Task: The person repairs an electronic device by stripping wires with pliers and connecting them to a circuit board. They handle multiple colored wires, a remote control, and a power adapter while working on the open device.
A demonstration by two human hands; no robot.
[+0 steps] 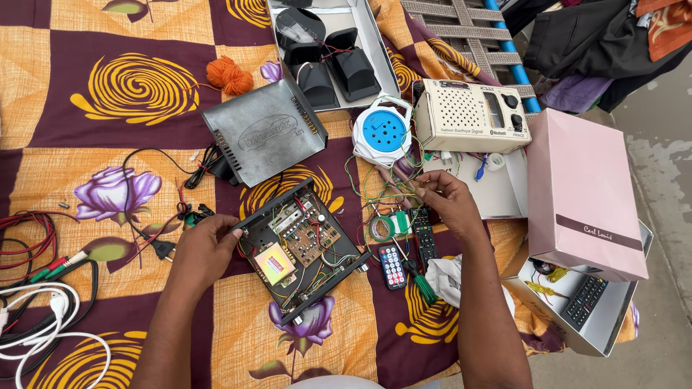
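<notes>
Two hands work: left hand (pixel 205 248) grips the open amplifier chassis (pixel 303 248); at two o'clock, right hand (pixel 443 198) apparently pinches thin wires (pixel 378 189).

The open black amplifier chassis (pixel 303 248) lay tilted on the patterned bedsheet, circuit boards exposed; thin green and yellow wires (pixel 386 191) tangled just beside it.

Both forearms come in bare from the bottom edge, no sleeves anywhere in view. No watch, no bracelet, no rings that I can spot on the left hand (pixel 205 252) or the right hand (pixel 447 198). Short, plain fingernails, no gloves either.
</notes>
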